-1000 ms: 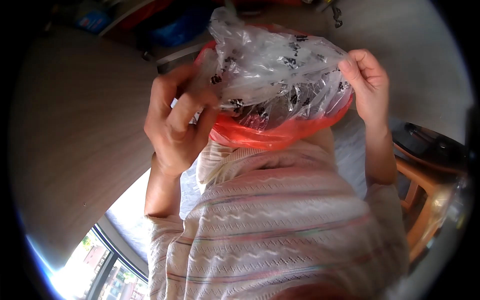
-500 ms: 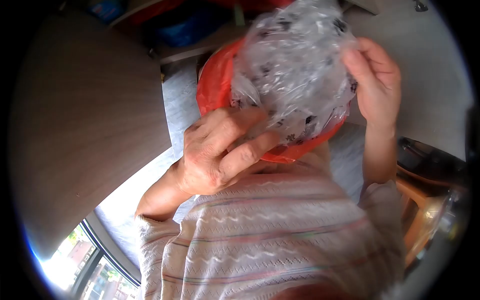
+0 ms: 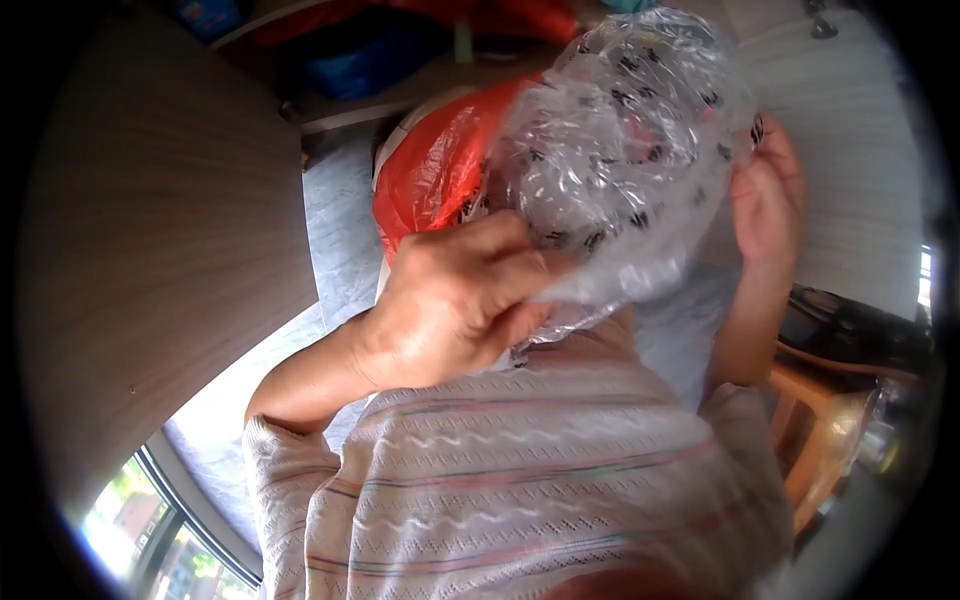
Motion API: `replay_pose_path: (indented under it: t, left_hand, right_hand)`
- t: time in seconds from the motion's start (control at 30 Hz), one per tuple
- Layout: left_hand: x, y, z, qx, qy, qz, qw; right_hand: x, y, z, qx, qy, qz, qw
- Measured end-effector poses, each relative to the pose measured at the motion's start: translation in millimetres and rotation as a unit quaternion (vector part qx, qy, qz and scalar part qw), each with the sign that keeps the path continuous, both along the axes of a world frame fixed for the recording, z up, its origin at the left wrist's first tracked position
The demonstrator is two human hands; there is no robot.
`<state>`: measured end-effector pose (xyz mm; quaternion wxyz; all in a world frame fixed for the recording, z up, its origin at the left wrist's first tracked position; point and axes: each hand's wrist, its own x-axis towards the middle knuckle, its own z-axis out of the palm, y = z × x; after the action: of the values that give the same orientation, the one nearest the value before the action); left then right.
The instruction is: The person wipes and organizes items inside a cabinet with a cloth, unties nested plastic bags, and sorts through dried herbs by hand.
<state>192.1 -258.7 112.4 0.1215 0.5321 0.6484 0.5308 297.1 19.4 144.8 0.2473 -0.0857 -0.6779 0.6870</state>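
A crumpled clear plastic bag (image 3: 610,170) with small black print spreads between my two hands. My left hand (image 3: 465,295) is closed on its near edge, fingers pinched into the film. At the far right side, my right hand (image 3: 770,195) pinches the bag's edge between thumb and fingers. Behind and to the left lies a red plastic bag (image 3: 435,165), partly covered by the clear one and by my left hand.
An open cabinet door (image 3: 170,230) stands on the left, with another pale panel (image 3: 840,150) on the right. Ahead, a shelf holds a blue bag (image 3: 375,65). A wooden stool (image 3: 805,420) with a dark object (image 3: 850,330) on top stands at right.
The clear bag has shifted right and opened wider, uncovering more of the red bag on the left. My right hand has moved slightly down with its edge.
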Motion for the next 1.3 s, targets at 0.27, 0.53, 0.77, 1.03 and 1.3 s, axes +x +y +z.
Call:
replay_pose_path:
  t: [0.27, 0.53, 0.77, 1.03, 1.3]
  left_hand:
    - [14, 30, 19, 0.041, 0.053, -0.191, 0.979]
    - [-17, 12, 28, -0.148, 0.217, 0.005, 0.965]
    - [-27, 3, 31, -0.22, 0.23, 0.067, 0.946]
    - [-35, 0, 19, -0.216, 0.208, 0.056, 0.952]
    - [-34, -4, 12, -0.17, 0.196, 0.014, 0.966]
  right_hand:
    - [-9, -75, 81, 0.416, 0.005, 0.302, 0.858]
    - [-15, -76, 34, 0.567, -0.17, 0.164, 0.789]
    - [-31, -66, 29, 0.616, -0.283, 0.312, 0.666]
    - [-38, -70, 61, 0.529, -0.223, 0.363, 0.734]
    - [-47, -75, 52, 0.644, -0.278, 0.326, 0.633]
